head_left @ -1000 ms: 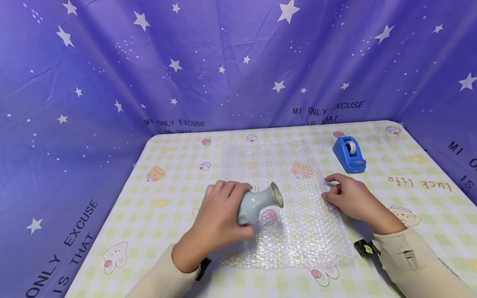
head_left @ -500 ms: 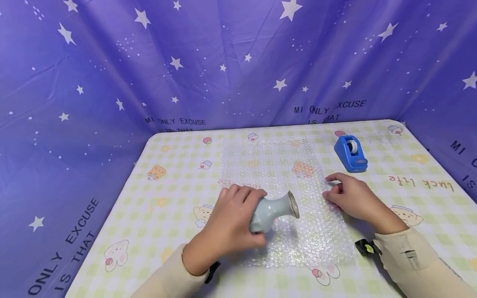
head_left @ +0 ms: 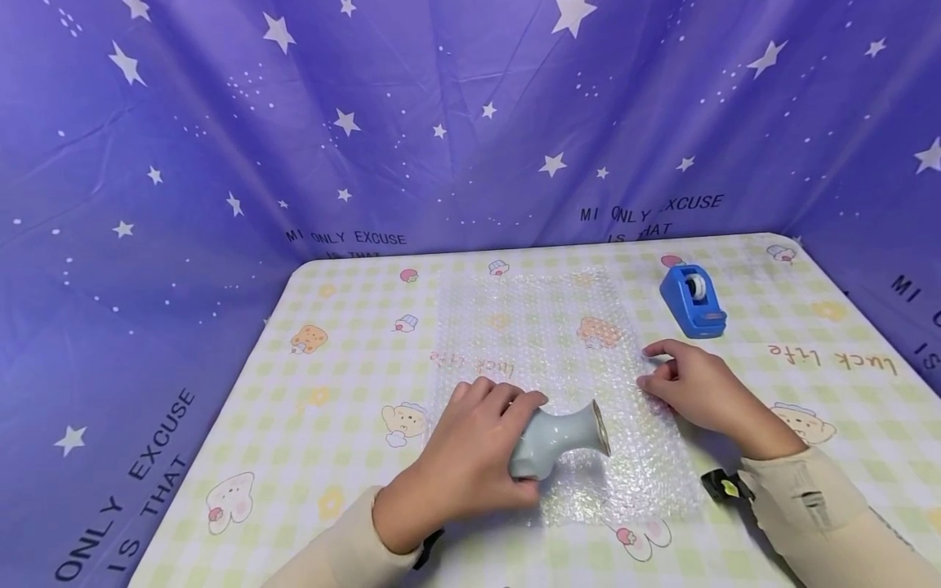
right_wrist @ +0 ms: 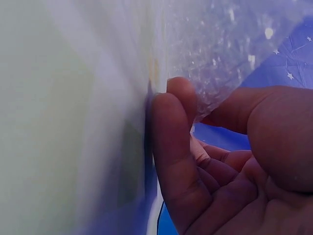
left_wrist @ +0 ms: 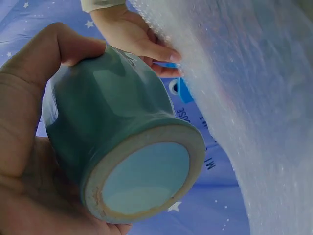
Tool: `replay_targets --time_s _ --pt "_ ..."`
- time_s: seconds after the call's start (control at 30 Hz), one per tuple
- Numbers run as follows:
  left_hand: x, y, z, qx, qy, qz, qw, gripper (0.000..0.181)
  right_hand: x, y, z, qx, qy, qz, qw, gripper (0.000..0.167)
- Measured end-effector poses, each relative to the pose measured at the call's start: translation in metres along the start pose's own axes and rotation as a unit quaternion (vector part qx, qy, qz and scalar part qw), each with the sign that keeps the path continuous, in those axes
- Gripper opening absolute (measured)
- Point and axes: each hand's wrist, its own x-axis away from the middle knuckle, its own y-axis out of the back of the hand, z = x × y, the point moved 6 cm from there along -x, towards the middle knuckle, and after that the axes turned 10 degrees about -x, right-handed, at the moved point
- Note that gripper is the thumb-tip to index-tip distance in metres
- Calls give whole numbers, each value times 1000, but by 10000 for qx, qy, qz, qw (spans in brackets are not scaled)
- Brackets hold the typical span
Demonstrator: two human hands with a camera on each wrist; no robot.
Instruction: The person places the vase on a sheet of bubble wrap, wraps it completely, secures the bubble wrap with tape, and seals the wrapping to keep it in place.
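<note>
My left hand (head_left: 470, 457) grips a pale green-blue vase (head_left: 562, 441) round its body, with the vase lying tilted and its flared mouth pointing right. It is over a sheet of bubble wrap (head_left: 544, 327) spread on the table. In the left wrist view the vase's unglazed base ring (left_wrist: 195, 152) faces the camera. My right hand (head_left: 698, 388) is at the wrap's right edge; in the right wrist view its thumb and a finger pinch the edge of the bubble wrap (right_wrist: 215, 49).
A blue tape dispenser (head_left: 694, 306) with a roll in it stands at the back right, beyond my right hand. The table (head_left: 279, 425) has a green checked cover with cartoon prints. A purple star-patterned curtain (head_left: 412, 106) hangs behind and at the sides.
My left hand has moved right and toward the near edge with the vase, whose mouth has turned to point more to the right. The right hand has stayed at the wrap's edge.
</note>
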Motion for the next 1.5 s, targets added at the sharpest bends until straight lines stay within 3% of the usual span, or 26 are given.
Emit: replay_targets --time_s 0.17,0.53,0.8,1.5 --pt "1 -2 -6 13 -27 128 9999 88 0 -1 -1 22 9 5 10000 52" --pt "2 -9 -19 -190 -220 -59 9996 86 0 0 0 27 -10 1 10000 52" --pt "4 -16 -27 -95 -354 68 9993 86 1 0 0 20 -22 0 10000 52" --pt "5 -25 -32 -302 -551 231 9978 89 1 -1 -1 30 -7 -14 10000 48"
